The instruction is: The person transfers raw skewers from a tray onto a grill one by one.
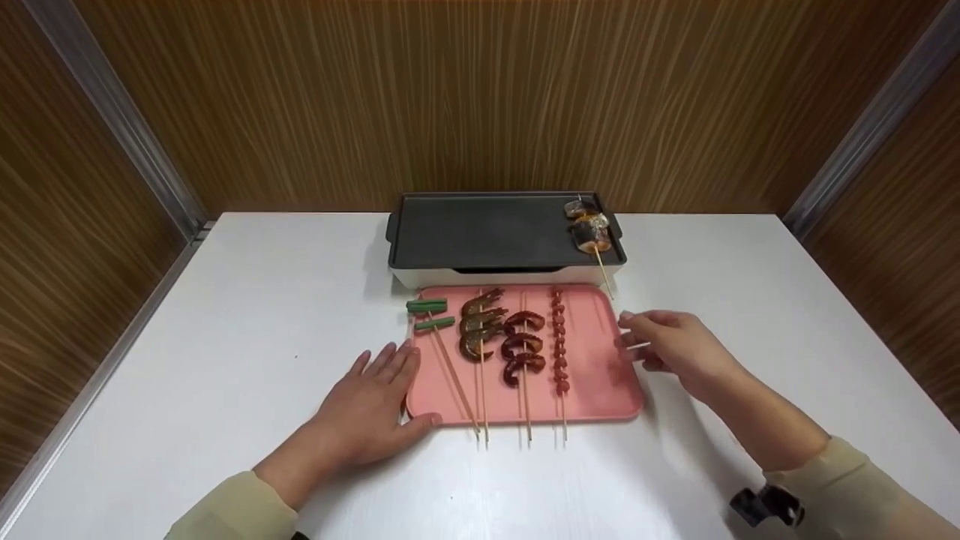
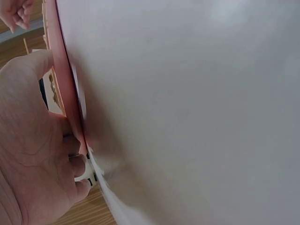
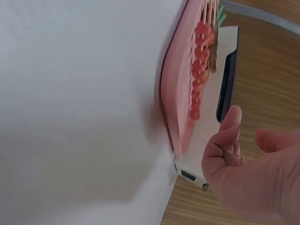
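A pink tray (image 1: 592,409) lies on the table with several skewers across it: green vegetable pieces (image 1: 427,306), shrimp (image 1: 480,322), dark red curled tentacle pieces (image 1: 523,345) and small red pieces (image 1: 559,341). At the tray's left side rests my left hand (image 1: 371,409), fingers extended along the edge and thumb at the front left corner. My right hand (image 1: 679,349) hovers by the tray's right edge, its fingers loosely bent with nothing between them. In the right wrist view, thumb and fingers of the right hand (image 3: 243,168) stand apart, beyond the red skewer's tip.
Behind the tray stands a griddle (image 1: 480,232) with a black plate and pale base. Another skewer (image 1: 590,232) with thick browned pieces lies on its right end, the stick overhanging the front. Wood-patterned panels (image 1: 480,97) enclose the white table (image 1: 300,300) at the back and sides.
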### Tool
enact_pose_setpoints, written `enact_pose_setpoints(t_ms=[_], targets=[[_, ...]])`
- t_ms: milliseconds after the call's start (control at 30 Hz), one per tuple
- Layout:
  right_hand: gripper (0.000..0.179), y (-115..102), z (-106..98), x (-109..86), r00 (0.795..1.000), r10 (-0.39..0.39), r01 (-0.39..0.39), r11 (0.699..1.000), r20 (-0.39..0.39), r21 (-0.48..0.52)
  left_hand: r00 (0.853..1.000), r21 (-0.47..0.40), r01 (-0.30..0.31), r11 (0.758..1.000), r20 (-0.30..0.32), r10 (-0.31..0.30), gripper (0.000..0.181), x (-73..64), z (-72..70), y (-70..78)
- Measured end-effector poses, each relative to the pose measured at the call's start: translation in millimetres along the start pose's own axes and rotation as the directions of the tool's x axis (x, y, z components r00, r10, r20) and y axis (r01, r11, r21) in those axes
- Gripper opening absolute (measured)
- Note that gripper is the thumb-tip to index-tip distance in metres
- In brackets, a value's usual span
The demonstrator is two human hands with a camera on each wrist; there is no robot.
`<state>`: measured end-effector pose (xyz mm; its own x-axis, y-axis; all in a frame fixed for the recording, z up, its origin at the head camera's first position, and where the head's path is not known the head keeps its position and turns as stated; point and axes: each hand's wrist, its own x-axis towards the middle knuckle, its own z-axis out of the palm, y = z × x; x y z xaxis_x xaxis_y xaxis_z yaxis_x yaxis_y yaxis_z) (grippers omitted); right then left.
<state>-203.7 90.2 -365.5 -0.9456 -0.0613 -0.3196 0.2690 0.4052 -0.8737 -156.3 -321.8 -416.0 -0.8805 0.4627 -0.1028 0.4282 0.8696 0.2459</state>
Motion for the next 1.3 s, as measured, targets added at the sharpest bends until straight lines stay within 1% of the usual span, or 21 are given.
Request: enact_pose_setpoints(t_ms=[200,333,500,733,1000,1200,1300], targets=[[0.046,2,14,-22.2,0.998,-0.002,-0.001,0.999,0.065,0.042,1.0,0.004,0.0,1.0,0.0,0.0,0.096,1.6,0.2,-0.2],[0.043,4,24,-32.0,0.994,-0.004,-0.004,0.998,0.11,0.068,1.0,0.005,0.004,1.0,-0.004,-0.004,0.096,0.4,0.6,-1.3],[0.04,8,36,-41.6,0.986,0.013,-0.023,0.998,0.164,0.063,1.0,0.003,0.005,1.0,-0.008,-0.005,0.096,-1.7,1.7,-3.4],[0.04,17,52,-52.9,0.976,0.06,-0.072,0.996,0.211,0.048,1.0,0.007,-0.01,1.0,-0.013,0.01,0.096,-1.5,2.1,-3.8],[0.038,25,61,-59.6,0.963,0.073,-0.104,0.989,0.261,0.107,1.0,0.005,-0.015,1.0,-0.022,0.015,0.096,-1.6,0.9,-2.4],[0.04,28,66,-60.5,0.959,0.074,-0.118,0.982,0.274,0.147,0.999,0.002,-0.023,1.0,-0.03,0.023,0.096,-1.0,0.7,-1.4],[0.042,28,68,-59.4,0.958,0.088,-0.134,0.979,0.273,0.154,0.999,0.004,-0.021,1.0,-0.029,0.021,0.096,-0.6,0.6,-0.9]])
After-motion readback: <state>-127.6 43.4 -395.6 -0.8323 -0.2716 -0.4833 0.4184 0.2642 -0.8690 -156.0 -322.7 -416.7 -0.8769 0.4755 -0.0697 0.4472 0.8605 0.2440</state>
